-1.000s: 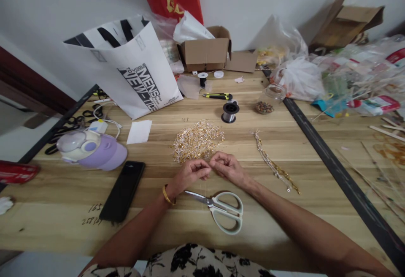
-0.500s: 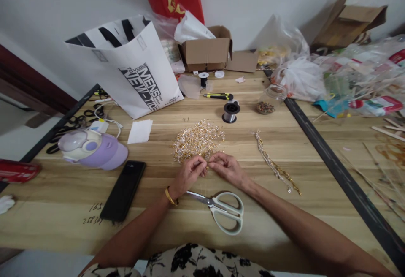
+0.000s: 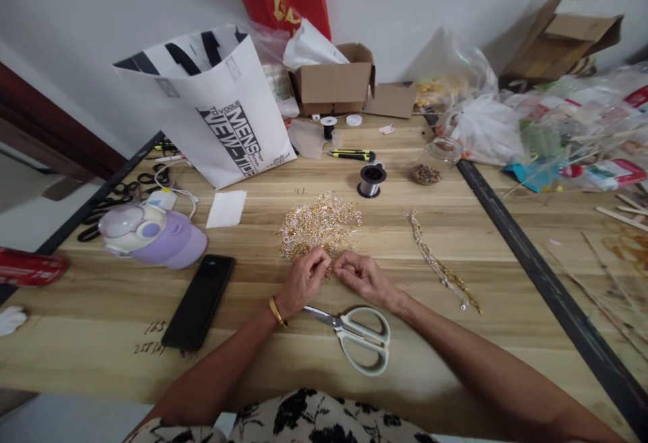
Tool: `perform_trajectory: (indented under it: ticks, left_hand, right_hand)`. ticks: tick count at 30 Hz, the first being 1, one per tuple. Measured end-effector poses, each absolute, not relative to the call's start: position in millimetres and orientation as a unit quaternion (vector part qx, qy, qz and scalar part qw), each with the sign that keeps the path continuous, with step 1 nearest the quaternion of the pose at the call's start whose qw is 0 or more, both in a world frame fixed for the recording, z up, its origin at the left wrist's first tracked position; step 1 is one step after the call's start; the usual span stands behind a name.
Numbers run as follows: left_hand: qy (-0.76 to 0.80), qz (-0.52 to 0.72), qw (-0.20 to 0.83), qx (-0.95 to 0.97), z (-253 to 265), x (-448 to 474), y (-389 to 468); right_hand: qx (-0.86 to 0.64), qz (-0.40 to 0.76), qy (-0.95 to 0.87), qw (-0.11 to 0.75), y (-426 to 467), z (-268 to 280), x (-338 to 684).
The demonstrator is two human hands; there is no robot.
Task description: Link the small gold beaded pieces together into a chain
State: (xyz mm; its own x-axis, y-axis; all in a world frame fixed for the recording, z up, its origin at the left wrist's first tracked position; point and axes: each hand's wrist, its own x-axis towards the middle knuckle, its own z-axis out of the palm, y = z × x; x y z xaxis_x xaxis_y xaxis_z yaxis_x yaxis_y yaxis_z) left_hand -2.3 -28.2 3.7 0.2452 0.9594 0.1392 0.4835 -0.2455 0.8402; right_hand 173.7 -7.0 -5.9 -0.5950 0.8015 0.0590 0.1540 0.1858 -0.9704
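Observation:
Just in front of a loose pile of gold and silver jewellery pieces [image 3: 316, 223], both my hands work close together. My left hand [image 3: 305, 279] is closed in a pinch, and a tiny gold jewellery piece [image 3: 328, 271] shows at its fingertips. A short gap to the right, my right hand [image 3: 367, 281] is also pinched; whatever it holds is too small to make out. Scissors [image 3: 337, 323] with pale handles lie below the hands, blades pointing left. To the right, silver and gold chains [image 3: 428, 252] are stretched out on the wooden table [image 3: 420, 355].
A wire spool [image 3: 371, 181], a yellow-black utility knife [image 3: 351, 155] and a glass jar of beads [image 3: 426, 173] stand beyond the pile. Leftward are a black phone [image 3: 199, 302], a purple bottle [image 3: 159, 235] and a white bag [image 3: 217, 105]. Plastic bags [image 3: 489, 125] crowd the back right.
My hands have drawn slightly apart, leaving a small gap between the fingertips. The view has shifted a little; the things on the table stay where they were.

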Motion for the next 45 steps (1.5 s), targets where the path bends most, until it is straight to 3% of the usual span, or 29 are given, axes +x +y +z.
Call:
perform_trajectory:
  ticks: [11, 20, 45]
  left_hand:
    - [0.468, 0.374, 0.554, 0.578, 7.1, -7.2, -21.3]
    - [0.444, 0.364, 0.639, 0.512, 5.6, -13.6, -18.9]
    - [0.434, 0.357, 0.617, 0.551, -13.6, -23.4, -15.4]
  right_hand:
    - [-0.373, 0.53, -0.702, 0.297, -7.6, -9.5, 171.6]
    - [-0.386, 0.508, -0.707, 0.304, -7.1, -11.1, 173.7]
    - [-0.408, 0.38, -0.805, 0.202, -4.9, 5.9, 180.2]
